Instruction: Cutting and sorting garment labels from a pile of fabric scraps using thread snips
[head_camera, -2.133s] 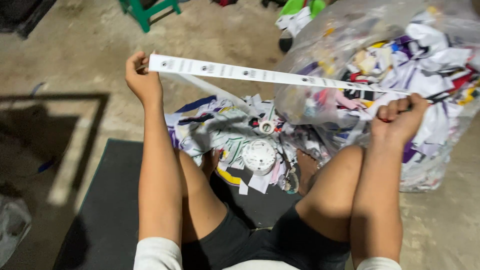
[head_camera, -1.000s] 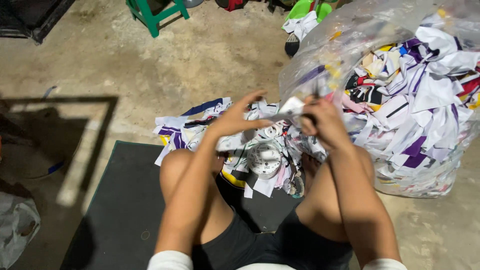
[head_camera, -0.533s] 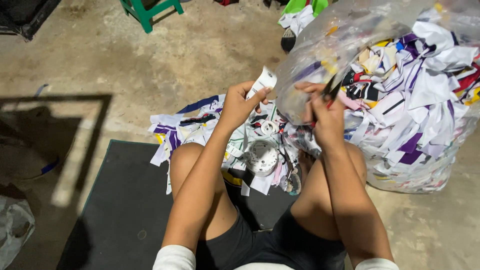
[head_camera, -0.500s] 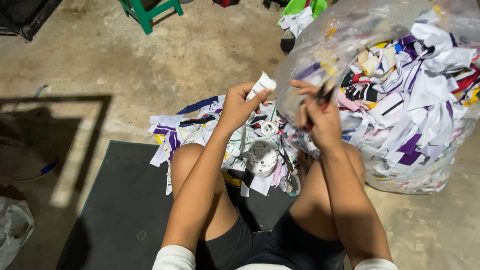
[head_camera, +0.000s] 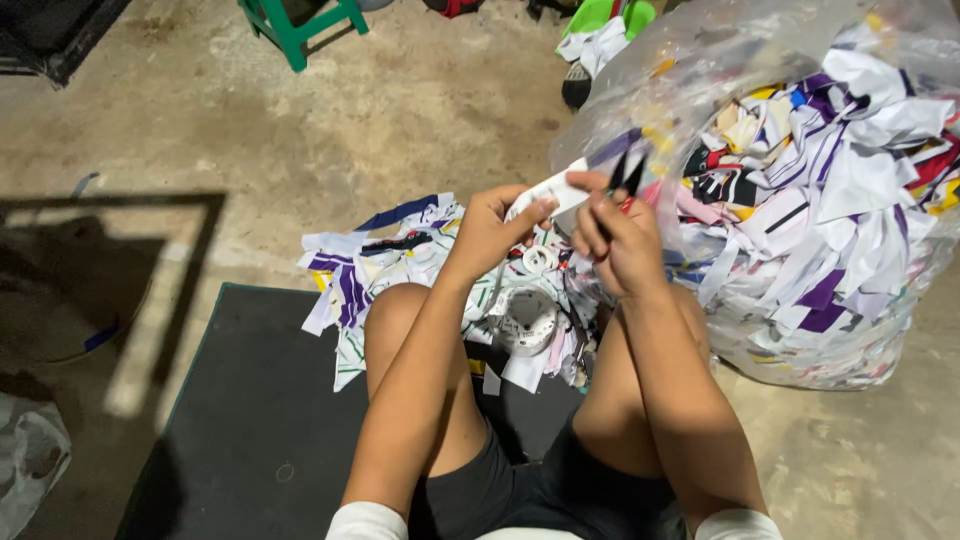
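Observation:
I sit on a dark mat (head_camera: 250, 420) with my knees apart. My left hand (head_camera: 490, 228) pinches a folded white strip of cloth or elastic (head_camera: 555, 192) in front of me. My right hand (head_camera: 618, 240) grips small scissors (head_camera: 628, 176) with dark blades that point up and touch the end of the strip. Between my legs lies a pile of white, purple and black fabric scraps (head_camera: 400, 265), with a white roll of tape (head_camera: 528, 318) on it.
A big clear plastic bag (head_camera: 830, 190) stuffed with fabric scraps stands at my right. A green stool (head_camera: 300, 25) is at the back. The floor (head_camera: 300, 130) is bare concrete. A crumpled plastic bag (head_camera: 25, 460) lies at the lower left.
Two seconds ago both hands stretched the long white strip out wide. Since then they have come together, the strip is folded short, and the scissors have come up to its end.

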